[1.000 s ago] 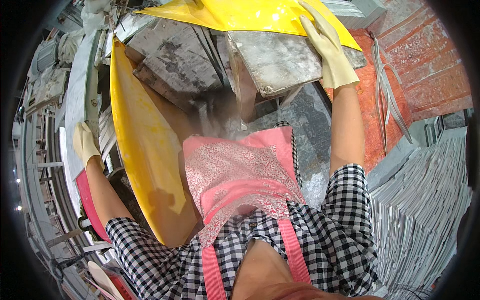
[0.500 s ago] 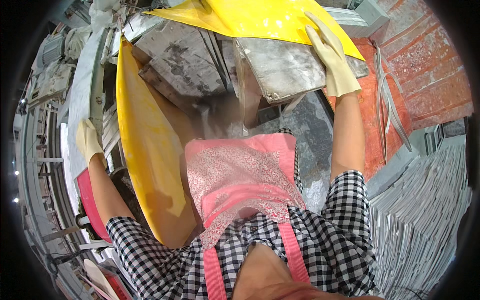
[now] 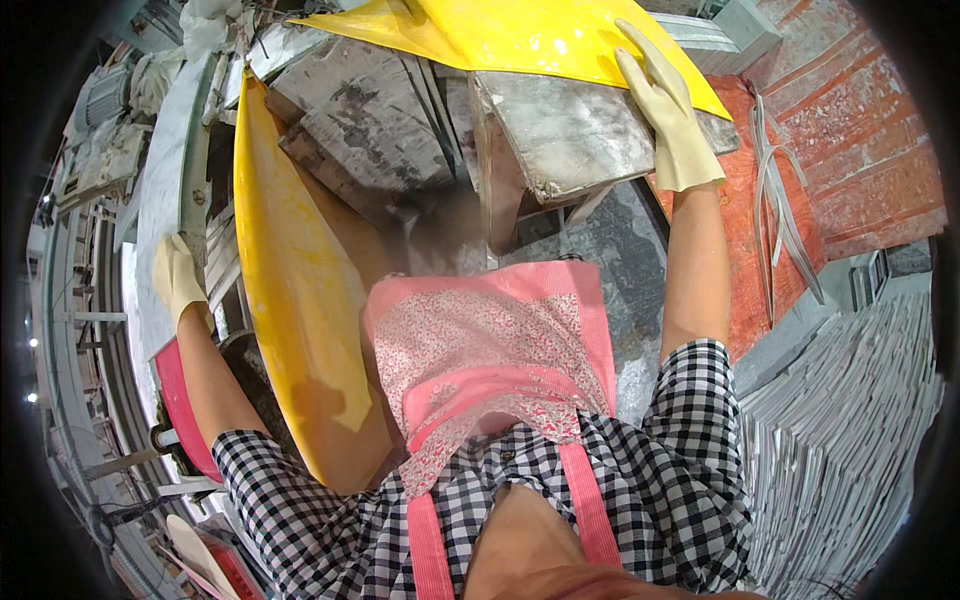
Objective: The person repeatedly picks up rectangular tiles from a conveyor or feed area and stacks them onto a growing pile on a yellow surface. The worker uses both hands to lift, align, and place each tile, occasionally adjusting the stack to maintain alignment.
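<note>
My right hand (image 3: 660, 110), in a cream rubber glove, lies open with its fingers stretched over the edge of a yellow sheet (image 3: 520, 40). That sheet drapes across a worn, dusty grey board (image 3: 570, 135), whose near corner sticks out. On the left, my other gloved hand, the left (image 3: 180, 275), rests against a long pale rail (image 3: 168, 190); its fingers lie along the surface and are partly foreshortened. Between my left arm and my body hangs a second yellow sheet (image 3: 300, 300), curved downward.
A tall stack of thin pale sheets (image 3: 840, 420) stands at the right. Behind it are orange-red sheeting (image 3: 745, 220) and loose pale straps (image 3: 772, 200). A red rounded part (image 3: 180, 410) sits beneath my left forearm. A motor (image 3: 105, 100) is at the far left.
Both hands keep their places. The bib of my pink apron has shifted slightly, and the yellow sheets look nearly the same.
</note>
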Motion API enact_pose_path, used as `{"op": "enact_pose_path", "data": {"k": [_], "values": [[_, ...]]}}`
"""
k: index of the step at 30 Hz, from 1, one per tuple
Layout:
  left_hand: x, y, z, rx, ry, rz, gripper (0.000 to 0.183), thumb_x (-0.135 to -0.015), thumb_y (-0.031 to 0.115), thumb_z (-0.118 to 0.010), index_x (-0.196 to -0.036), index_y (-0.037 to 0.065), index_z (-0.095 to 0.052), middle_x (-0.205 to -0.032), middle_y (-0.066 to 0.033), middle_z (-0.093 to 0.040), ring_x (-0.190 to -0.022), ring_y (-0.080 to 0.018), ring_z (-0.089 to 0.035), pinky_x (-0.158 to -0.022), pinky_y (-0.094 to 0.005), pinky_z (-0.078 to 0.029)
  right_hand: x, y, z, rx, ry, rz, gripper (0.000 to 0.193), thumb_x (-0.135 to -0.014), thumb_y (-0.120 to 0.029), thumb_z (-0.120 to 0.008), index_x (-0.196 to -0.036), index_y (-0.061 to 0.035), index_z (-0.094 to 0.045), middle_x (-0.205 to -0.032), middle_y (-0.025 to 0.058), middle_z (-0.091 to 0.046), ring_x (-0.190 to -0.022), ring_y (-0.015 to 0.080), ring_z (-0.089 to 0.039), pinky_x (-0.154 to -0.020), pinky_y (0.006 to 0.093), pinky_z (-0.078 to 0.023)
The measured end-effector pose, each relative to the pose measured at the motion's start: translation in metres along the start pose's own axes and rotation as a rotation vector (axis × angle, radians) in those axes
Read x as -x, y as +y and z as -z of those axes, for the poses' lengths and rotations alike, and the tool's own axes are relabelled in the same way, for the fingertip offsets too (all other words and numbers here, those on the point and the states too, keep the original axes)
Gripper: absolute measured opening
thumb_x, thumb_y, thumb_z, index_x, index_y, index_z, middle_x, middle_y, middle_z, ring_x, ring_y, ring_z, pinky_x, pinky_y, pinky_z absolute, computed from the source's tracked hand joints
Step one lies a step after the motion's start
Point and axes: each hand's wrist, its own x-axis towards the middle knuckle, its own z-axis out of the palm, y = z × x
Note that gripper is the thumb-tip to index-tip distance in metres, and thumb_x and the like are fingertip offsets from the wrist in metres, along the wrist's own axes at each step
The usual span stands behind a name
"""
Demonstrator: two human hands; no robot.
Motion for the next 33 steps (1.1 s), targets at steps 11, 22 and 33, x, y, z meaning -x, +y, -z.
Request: {"op": "enact_pose_path", "data": {"k": [11, 22, 33], "values": [[-0.004, -0.001, 0.002, 0.005, -0.052, 0.059, 0.048, -0.101, 0.041, -0.049, -0.118, -0.001, -0.065, -0.119, -0.025, -0.065, -0.106, -0.042, -0.058, -0.093, -0.0435, -0.045, 0.001, 0.003, -0.001, -0.09, -0.011, -0.033, 0.044, -0.101, -0.028, -0.062, -0.142, -0.0128, -0.058, -0.138, 0.0129, -0.061, -0.129, 0.0208, -0.054, -0.108, 0.0316, -0.04], [0.002, 0.005, 0.003, -0.005, -0.037, 0.034, 0.048, -0.102, 0.039, -0.049, -0.127, 0.001, -0.063, -0.129, -0.0224, -0.063, -0.115, -0.0383, -0.059, -0.098, -0.0409, -0.044, 0.004, -0.017, -0.001, -0.094, -0.003, -0.07, 0.042, -0.1, -0.024, -0.062, -0.139, -0.0087, -0.059, -0.139, 0.0113, -0.06, -0.13, 0.0207, -0.052, -0.11, 0.032, -0.038], [-0.002, 0.001, 0.001, -0.049, -0.041, 0.055, 0.048, -0.103, 0.041, -0.045, -0.122, 0.001, -0.064, -0.126, -0.0234, -0.064, -0.114, -0.0418, -0.058, -0.095, -0.0442, -0.045, 0.01, -0.034, -0.006, -0.402, 0.049, -0.341, 0.045, -0.098, -0.015, -0.064, -0.141, -0.0033, -0.055, -0.146, 0.0115, -0.054, -0.137, 0.0227, -0.047, -0.115, 0.0332, -0.037]]}}
